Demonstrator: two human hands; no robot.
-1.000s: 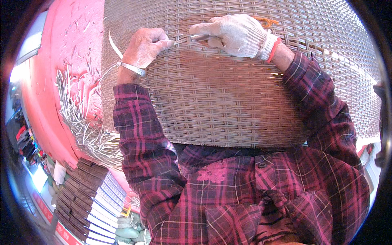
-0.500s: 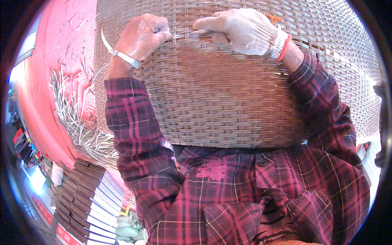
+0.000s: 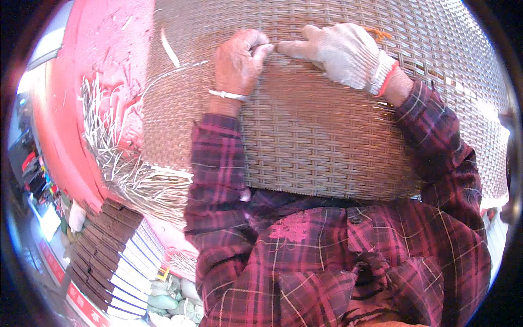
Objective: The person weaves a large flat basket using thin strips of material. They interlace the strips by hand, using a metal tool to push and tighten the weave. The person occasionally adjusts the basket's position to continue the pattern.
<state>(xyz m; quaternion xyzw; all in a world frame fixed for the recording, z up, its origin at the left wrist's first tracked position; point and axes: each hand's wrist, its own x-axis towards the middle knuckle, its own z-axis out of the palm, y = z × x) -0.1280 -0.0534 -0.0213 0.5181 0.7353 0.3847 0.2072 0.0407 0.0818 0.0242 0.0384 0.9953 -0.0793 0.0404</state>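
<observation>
Brown woven wicker panel (image 3: 332, 141) stretches before me. My left hand (image 3: 239, 57), bare with a pale band (image 3: 227, 96) at its wrist, is closed in a pinch at the weave. A pale weaving strip (image 3: 188, 66) runs from the left to this hand; its held part is hidden. My right hand (image 3: 348, 57), in a white knit glove with a red cuff, touches the panel close to the left fingertips. Its index finger points left and the other fingers are curled; whatever they hold is hidden. Another pale strip end (image 3: 169, 49) stands out left of my left hand.
Loose pale strips (image 3: 125, 177) lie bunched along the red surface (image 3: 125, 32) at left. Stacked brown woven pieces (image 3: 103, 248) stand at lower left, near greenish bags (image 3: 163, 300). An orange tuft (image 3: 378, 34) sits on the panel beyond the glove.
My left hand has moved right and slightly nearer, and the gap between both hands has closed. The right hand has shifted slightly right and nearer; the flat metal tool at its fingertips no longer shows.
</observation>
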